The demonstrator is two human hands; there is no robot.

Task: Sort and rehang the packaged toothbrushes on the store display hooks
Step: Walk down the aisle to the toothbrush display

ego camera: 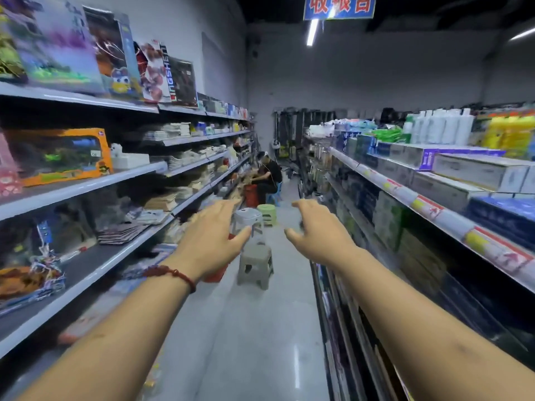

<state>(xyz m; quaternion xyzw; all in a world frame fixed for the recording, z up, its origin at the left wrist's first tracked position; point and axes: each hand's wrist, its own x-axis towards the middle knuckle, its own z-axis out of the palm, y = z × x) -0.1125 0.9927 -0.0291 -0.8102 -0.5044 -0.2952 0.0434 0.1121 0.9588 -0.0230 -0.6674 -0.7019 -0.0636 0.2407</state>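
Observation:
Both my arms stretch forward over a store aisle. My left hand, with a red cord bracelet at the wrist, is held palm down with relaxed fingers and holds nothing. My right hand is also empty, its fingers loosely curled downward. No packaged toothbrushes or display hooks can be made out in this blurred view.
Shelves of toy boxes run along the left; shelves of boxed goods and bottles run along the right. Several plastic stools stand in the aisle ahead. A person sits on a small blue chair at the far end.

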